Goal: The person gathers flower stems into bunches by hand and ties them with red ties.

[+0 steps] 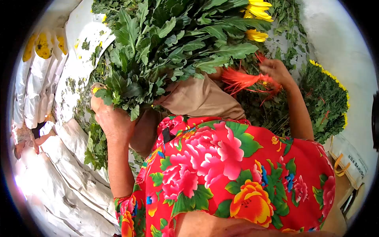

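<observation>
My left hand [112,118] is closed round the stem end of a leafy bunch of yellow chrysanthemums [158,51]. The bunch lies across my lap, its leaves spreading up and to the right, with yellow heads [257,10] at the far right end. On the right, my right hand [276,73] has its fingers drawn together at a bundle of red strings [241,79]. Some loose red strands show by its fingertips and under the palm. Leaves cover part of my left fingers and most of the stems.
More chrysanthemums [323,98] with a rim of yellow heads lie on the right. White paper-wrapped bundles [79,170] are stacked at left, others [41,71] showing yellow through their ends. A printed bag [349,160] sits at right. Loose leaves litter the white sheet. Another person's hand [25,140] is at far left.
</observation>
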Tool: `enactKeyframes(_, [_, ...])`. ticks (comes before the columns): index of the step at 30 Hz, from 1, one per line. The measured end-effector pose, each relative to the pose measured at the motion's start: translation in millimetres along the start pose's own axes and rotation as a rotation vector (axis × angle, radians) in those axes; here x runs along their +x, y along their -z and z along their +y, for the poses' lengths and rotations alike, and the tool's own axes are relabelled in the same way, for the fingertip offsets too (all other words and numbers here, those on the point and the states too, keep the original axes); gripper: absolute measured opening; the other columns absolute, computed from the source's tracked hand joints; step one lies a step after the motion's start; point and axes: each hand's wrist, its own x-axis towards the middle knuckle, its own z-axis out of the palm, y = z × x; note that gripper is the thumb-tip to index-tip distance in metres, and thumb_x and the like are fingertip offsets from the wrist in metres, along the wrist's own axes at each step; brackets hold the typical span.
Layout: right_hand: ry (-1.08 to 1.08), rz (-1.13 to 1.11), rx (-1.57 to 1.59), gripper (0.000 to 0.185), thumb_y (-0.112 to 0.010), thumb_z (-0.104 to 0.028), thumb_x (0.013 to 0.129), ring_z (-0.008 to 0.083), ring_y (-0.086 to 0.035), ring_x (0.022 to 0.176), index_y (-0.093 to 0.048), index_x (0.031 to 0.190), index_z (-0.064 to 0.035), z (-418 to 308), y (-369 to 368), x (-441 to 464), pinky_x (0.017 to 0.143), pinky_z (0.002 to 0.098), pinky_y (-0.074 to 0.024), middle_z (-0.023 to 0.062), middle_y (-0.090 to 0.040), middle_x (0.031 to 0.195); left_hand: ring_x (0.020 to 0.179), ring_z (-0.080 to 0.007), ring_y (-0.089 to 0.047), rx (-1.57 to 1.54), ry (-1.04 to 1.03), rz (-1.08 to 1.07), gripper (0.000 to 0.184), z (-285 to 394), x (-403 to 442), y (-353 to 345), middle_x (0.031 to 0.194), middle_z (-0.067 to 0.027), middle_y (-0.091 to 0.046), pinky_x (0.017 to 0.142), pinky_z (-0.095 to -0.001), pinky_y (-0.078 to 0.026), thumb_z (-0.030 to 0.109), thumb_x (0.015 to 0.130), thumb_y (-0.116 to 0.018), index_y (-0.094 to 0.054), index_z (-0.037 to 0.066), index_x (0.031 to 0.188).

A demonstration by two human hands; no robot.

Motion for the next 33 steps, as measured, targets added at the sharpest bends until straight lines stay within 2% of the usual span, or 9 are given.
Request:
enactKeyframes(4, [0.239, 0.228, 0.310, 0.033, -0.069, -0.025, 0.089, 0.0162, -0.061, 0.079, -0.067, 0.104, 0.0043, -56.2, 7.0, 4.0, 0.073, 0.0370, -0.0506, 0.0088, -0.066, 0.083, 0.098, -0.0412, -0.058, 0.053, -0.062, 0.083, 0.054, 1.5, -0.6, 2.0, 0.102, -0.0178, -0.063, 0.080, -0.0489, -0.048, 0.008, 0.060, -0.076, -0.062, 0.007, 0.112])
enactKeyframes(7, [0.037, 0.193, 0.356, 0.030, -0.067, -0.020, 0.088, 0.0214, -0.065, 0.084, -0.066, 0.106, 0.0037, -42.7, -3.4, 32.6, 0.075, 0.0386, -0.0520, 0.0118, -0.068, 0.091, 0.103, -0.0432, -0.057, 0.070, -0.054, 0.071, 0.047, 3.7, -1.8, 3.2, 0.106, -0.0209, -0.064, 0.083, -0.0505, -0.048, 0.001, 0.072, -0.062, -0.061, 0.006, 0.119])
enactKeyframes(9, [0.172, 0.272, -0.545, 0.032, -0.065, -0.011, 0.083, 0.0308, -0.065, 0.087, -0.065, 0.112, 0.0016, 0.8, -27.4, 57.2, 0.077, 0.0419, -0.0534, 0.0155, -0.068, 0.098, 0.103, -0.0432, -0.056, 0.059, -0.023, 0.049, 0.048, 3.2, -2.5, 4.2, 0.105, -0.0207, -0.064, 0.084, -0.0504, -0.047, 0.000, 0.072, -0.061, -0.060, 0.006, 0.120])
enactKeyframes(11, [0.236, 0.376, -0.731, 0.043, -0.065, -0.006, 0.076, 0.0366, -0.061, 0.095, -0.062, 0.118, -0.0014, -5.9, -46.8, 61.1, 0.083, 0.0430, -0.0532, 0.0168, -0.064, 0.108, 0.105, -0.0431, -0.055, 0.039, -0.029, 0.068, 0.048, 4.4, -2.5, 6.2, 0.106, -0.0205, -0.063, 0.085, -0.0507, -0.046, -0.002, 0.073, -0.060, -0.060, 0.006, 0.120])
enactKeyframes(13, [0.600, 0.567, -0.607, 0.053, -0.066, -0.007, 0.071, 0.0363, -0.058, 0.101, -0.060, 0.123, -0.0048, -16.2, -62.0, 72.1, 0.082, 0.0435, -0.0532, 0.0147, -0.058, 0.113, 0.105, -0.0432, -0.055, 0.031, 0.001, 0.012, 0.047, 6.1, -2.4, 9.0, 0.106, -0.0206, -0.063, 0.085, -0.0510, -0.046, -0.001, 0.073, -0.061, -0.060, 0.006, 0.120])
enactKeyframes(15, [0.463, 0.548, -0.693, 0.048, -0.067, -0.013, 0.078, 0.0353, -0.056, 0.107, -0.058, 0.123, -0.0020, -12.1, -85.0, 95.1, 0.083, 0.0430, -0.0532, 0.0133, -0.055, 0.115, 0.106, -0.0432, -0.054, 0.029, 0.018, -0.035, 0.047, 6.9, -1.0, 10.3, 0.106, -0.0206, -0.063, 0.086, -0.0512, -0.045, 0.000, 0.073, -0.061, -0.060, 0.005, 0.119])
enactKeyframes(17, [-0.067, 0.559, -0.471, 0.052, -0.064, -0.021, 0.087, 0.0351, -0.057, 0.110, -0.051, 0.133, 0.0015, -9.9, -99.7, 126.0, 0.085, 0.0436, -0.0528, 0.0165, -0.057, 0.120, 0.108, -0.0428, -0.055, 0.070, -0.035, 0.030, 0.046, 3.4, -1.7, 6.6, 0.110, -0.0206, -0.063, 0.086, -0.0501, -0.046, 0.001, 0.072, -0.063, -0.061, 0.004, 0.118])
enactKeyframes(21, [-0.239, 0.356, -0.269, 0.062, -0.061, -0.029, 0.092, 0.0354, -0.055, 0.118, -0.042, 0.141, 0.0045, 40.8, -111.3, 178.7, 0.094, 0.0451, -0.0492, 0.0219, -0.056, 0.129, 0.110, -0.0426, -0.055, 0.048, -0.063, 0.015, 0.047, -2.0, -5.9, 5.6, 0.115, -0.0204, -0.062, 0.086, -0.0488, -0.047, 0.003, 0.071, -0.065, -0.060, 0.003, 0.118])
enactKeyframes(33, [0.352, 0.732, 0.114, 0.054, -0.060, -0.011, 0.090, 0.0381, -0.064, 0.101, -0.045, 0.142, -0.0107, -45.3, -31.7, 137.9, 0.082, 0.0458, -0.0525, 0.0200, -0.059, 0.128, 0.093, -0.0410, -0.060, 0.099, -0.046, 0.008, 0.039, 4.2, -4.2, 10.3, 0.096, -0.0165, -0.065, 0.074, -0.0490, -0.047, 0.018, 0.070, -0.074, -0.064, 0.005, 0.105])
